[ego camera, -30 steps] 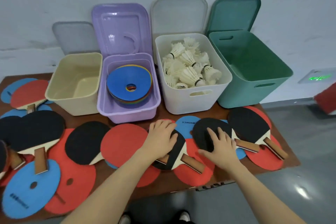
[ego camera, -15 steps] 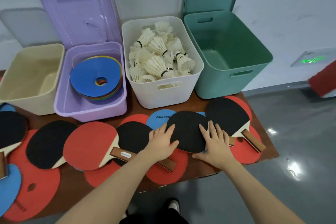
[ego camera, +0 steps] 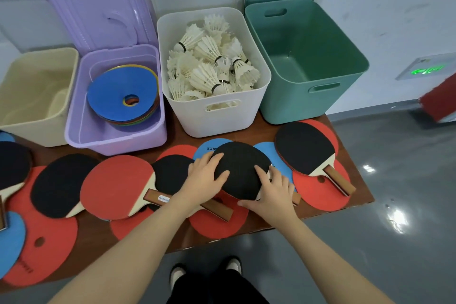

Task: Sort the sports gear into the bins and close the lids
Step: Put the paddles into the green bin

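Both arms reach out over the table (ego camera: 355, 201). The left hand (ego camera: 206, 177) and the right hand (ego camera: 272, 192) each grip one side of a black paddle (ego camera: 240, 171), fingers curled on its edges. The round, dark paddle lies on the table, at 6 o'clock from the white bin (ego camera: 222, 121).
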The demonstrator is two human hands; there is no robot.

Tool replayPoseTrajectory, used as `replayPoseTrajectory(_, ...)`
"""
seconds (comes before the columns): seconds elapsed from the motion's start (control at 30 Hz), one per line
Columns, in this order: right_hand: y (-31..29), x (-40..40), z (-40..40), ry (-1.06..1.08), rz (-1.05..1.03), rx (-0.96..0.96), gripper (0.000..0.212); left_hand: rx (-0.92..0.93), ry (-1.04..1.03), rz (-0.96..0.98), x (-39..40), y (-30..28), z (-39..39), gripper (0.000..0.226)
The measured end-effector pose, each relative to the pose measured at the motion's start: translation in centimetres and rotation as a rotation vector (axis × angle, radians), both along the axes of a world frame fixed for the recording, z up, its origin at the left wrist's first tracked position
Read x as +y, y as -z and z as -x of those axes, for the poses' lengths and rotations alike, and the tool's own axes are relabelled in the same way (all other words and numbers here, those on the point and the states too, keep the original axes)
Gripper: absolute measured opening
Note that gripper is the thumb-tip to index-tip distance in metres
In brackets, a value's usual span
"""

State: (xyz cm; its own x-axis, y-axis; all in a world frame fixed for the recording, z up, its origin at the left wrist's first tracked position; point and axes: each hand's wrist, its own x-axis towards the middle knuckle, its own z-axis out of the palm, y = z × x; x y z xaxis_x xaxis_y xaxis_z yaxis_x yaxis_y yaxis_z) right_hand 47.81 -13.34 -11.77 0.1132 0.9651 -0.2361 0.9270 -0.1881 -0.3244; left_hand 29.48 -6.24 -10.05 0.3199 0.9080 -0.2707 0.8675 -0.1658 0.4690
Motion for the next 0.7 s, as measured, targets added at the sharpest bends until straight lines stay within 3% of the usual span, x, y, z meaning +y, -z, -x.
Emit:
replayPoseTrajectory(0.17, 0.1, 1.2, -0.7, -0.110, 0.032, -0.056, 0.118, 0.216, 0.127, 0.030, 0.2, 0.6, 1.4, 0.063)
replayPoseTrajectory(0.3, 0.2, 2.3, -1.1, -0.288, 0.142, -0.027, 0.117, 0.194, 0.122, 0.039, 0.2, 1.0, 1.6, 0.063)
replayPoseTrajectory(0.57, 0.2, 2.3, -1.1, -0.290, 0.132, -0.085, 0.106, 0.220, 0.178, -0.032, 0.3, 1.1, 2.1, 0.062)
replayPoseTrajectory(0.7, -0.1, 2.3, -0.8, -0.263, 0.102, -0.041, 0.099, 0.141, 0.156, -0.016, 0.6, 1.0, 2.1, 0.060)
